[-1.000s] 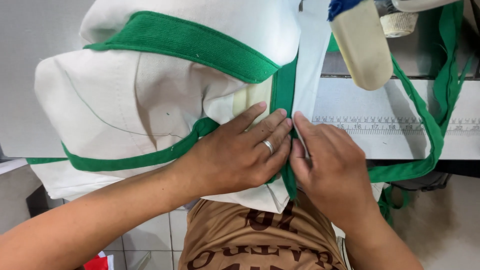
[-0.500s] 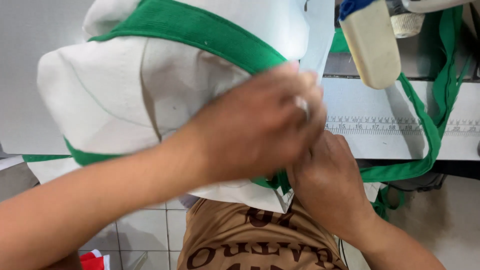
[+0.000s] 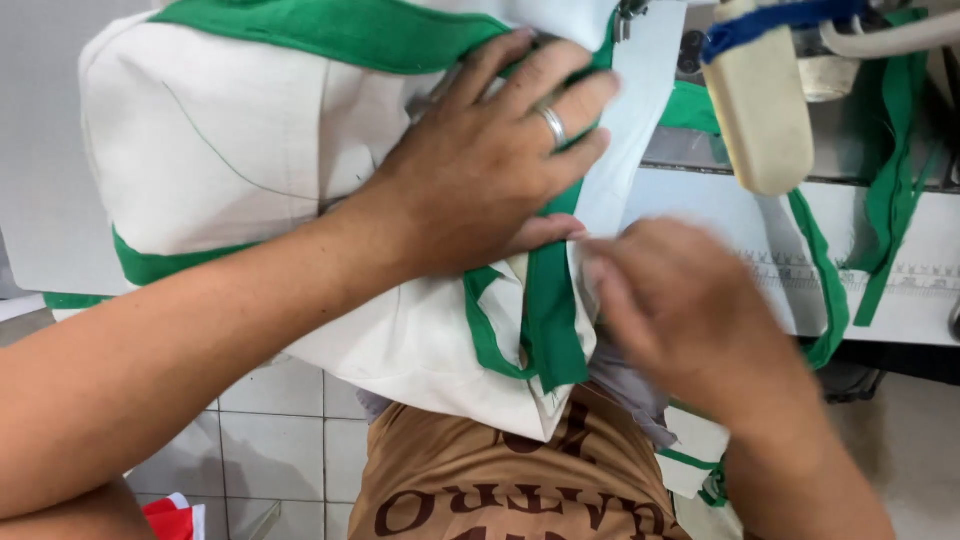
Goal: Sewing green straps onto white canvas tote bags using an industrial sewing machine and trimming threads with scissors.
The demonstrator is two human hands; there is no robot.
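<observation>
Now, cloth: we have a big cream cloth piece (image 3: 250,170) with green trim (image 3: 350,30), lying on the white sewing table (image 3: 40,200) and hanging off its near edge over our lap.
Feel: it looks soft, light and floppy, so we think it will bend and slide when pushed. It does not look like it can break.
Where to hold: we think the green band (image 3: 548,320) is the best spot, because it looks thicker than the plain cloth and runs right between our 2 hands.
Left hand: our left hand (image 3: 490,170) lies flat on the cloth, palm down. Its fingers (image 3: 560,100) are spread wide and press the cloth down. It grips nothing. 1 finger has a ring (image 3: 553,126).
Left arm: it comes in from the low left, reaching forward and across.
Right hand: our right hand (image 3: 670,310) is just beside the green band, near its edge. It is blurry, so we cannot tell if its fingers pinch the cloth.
Nearby: a cream sewing machine part (image 3: 760,100) hangs above the table, to the right.
</observation>
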